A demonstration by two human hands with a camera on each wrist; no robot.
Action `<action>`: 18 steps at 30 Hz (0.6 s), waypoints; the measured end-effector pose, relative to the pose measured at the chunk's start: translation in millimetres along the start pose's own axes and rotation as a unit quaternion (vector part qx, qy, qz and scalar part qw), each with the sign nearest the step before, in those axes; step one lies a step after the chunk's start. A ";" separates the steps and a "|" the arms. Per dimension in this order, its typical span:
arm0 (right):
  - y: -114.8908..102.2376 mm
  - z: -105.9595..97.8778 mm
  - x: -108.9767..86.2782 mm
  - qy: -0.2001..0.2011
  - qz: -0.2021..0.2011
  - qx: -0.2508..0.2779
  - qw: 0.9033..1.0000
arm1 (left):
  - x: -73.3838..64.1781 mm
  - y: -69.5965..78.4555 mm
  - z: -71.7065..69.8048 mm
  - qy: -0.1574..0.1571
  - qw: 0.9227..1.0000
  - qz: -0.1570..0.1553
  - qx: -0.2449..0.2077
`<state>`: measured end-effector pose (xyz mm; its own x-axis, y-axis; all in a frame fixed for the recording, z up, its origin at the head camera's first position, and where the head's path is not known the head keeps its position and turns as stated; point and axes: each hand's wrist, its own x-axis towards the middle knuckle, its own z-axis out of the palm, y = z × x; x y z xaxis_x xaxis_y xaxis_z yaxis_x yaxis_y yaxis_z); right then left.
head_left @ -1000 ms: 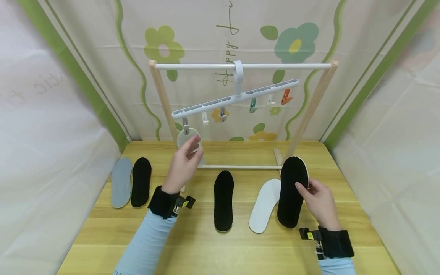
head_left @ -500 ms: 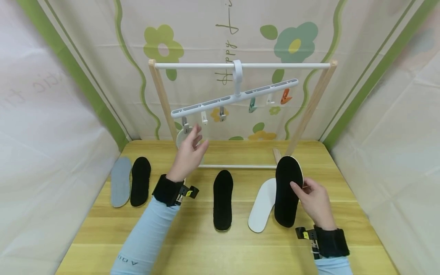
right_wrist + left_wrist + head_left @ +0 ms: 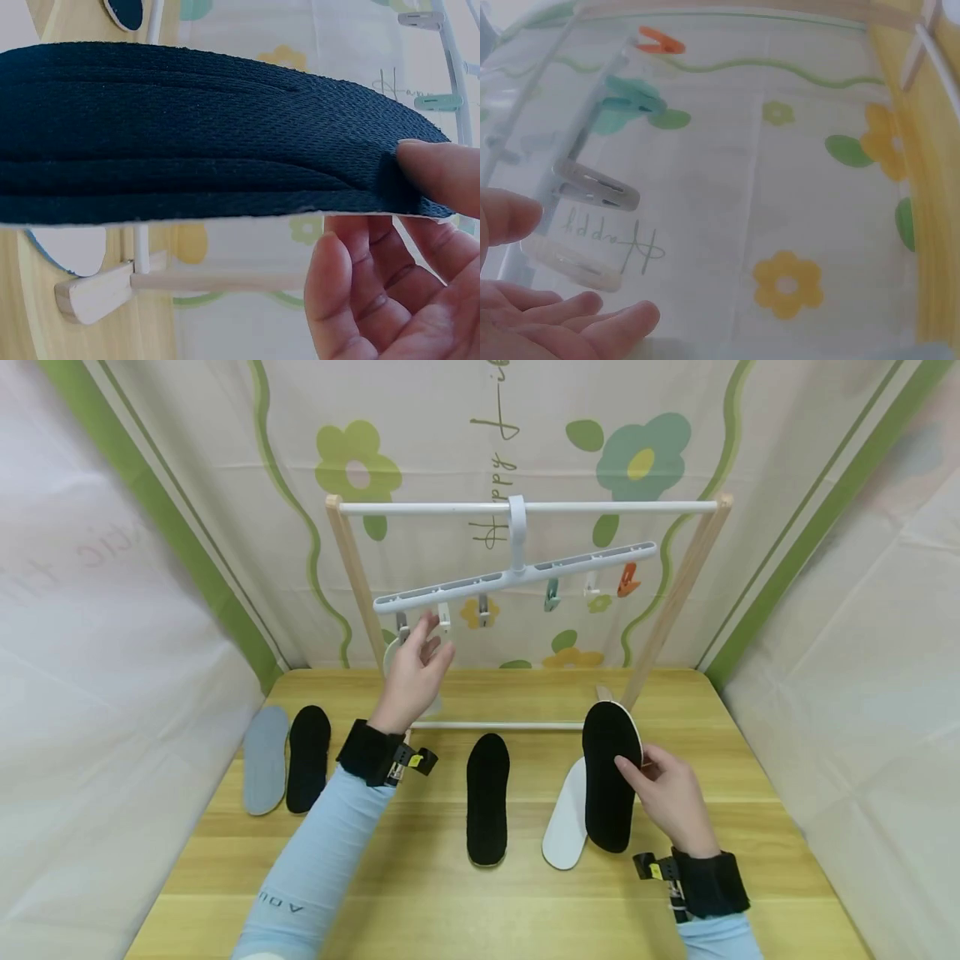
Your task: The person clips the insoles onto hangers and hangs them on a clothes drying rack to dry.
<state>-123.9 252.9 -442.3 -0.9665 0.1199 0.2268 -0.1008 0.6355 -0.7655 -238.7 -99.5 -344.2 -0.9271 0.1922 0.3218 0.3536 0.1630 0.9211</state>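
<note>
My right hand [image 3: 671, 797] pinches the edge of a black insole [image 3: 609, 777] between thumb and fingers, above the table's right side. The right wrist view shows this insole's ribbed dark face and thin white edge. My left hand [image 3: 412, 685] is raised to the hanger [image 3: 450, 588], thumb and fingers spread around a white clip [image 3: 574, 266] without gripping it. Just left of it, a grey clip [image 3: 402, 625] holds a pale insole [image 3: 389, 656], mostly hidden behind my left hand. A white insole [image 3: 565, 822] lies partly under the held one in the head view.
Another black insole [image 3: 487, 802] lies mid-table. A grey insole [image 3: 265, 760] and a black insole [image 3: 308, 760] lie at the left. The hanger hangs tilted from the white rod [image 3: 600, 507] of a wooden rack, with a green clip [image 3: 552, 595] and an orange clip [image 3: 628, 580] on its right half.
My left hand has moved up to the white clip, away from the hanging insole. My right hand has carried the black insole left, over the white one. The hanger's right end has dipped slightly.
</note>
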 end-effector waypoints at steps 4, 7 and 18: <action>-5.5 2.1 1.8 -0.009 -0.008 -0.001 1.000 | 5.8 3.7 0.0 0.002 1.000 0.002 -0.003; -10.6 3.8 4.1 -0.014 -0.018 0.000 1.000 | 8.2 8.6 0.0 0.011 1.000 0.004 0.011; -31.4 14.6 19.3 -0.037 -0.064 0.009 0.997 | 21.7 8.8 0.7 0.032 0.999 -0.021 -0.027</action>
<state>-142.8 224.1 -422.7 -0.9599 -0.0181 0.2799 -0.2287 0.6281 -0.7438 -255.6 -93.3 -329.3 -0.9479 0.1238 0.2935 0.3077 0.1172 0.9443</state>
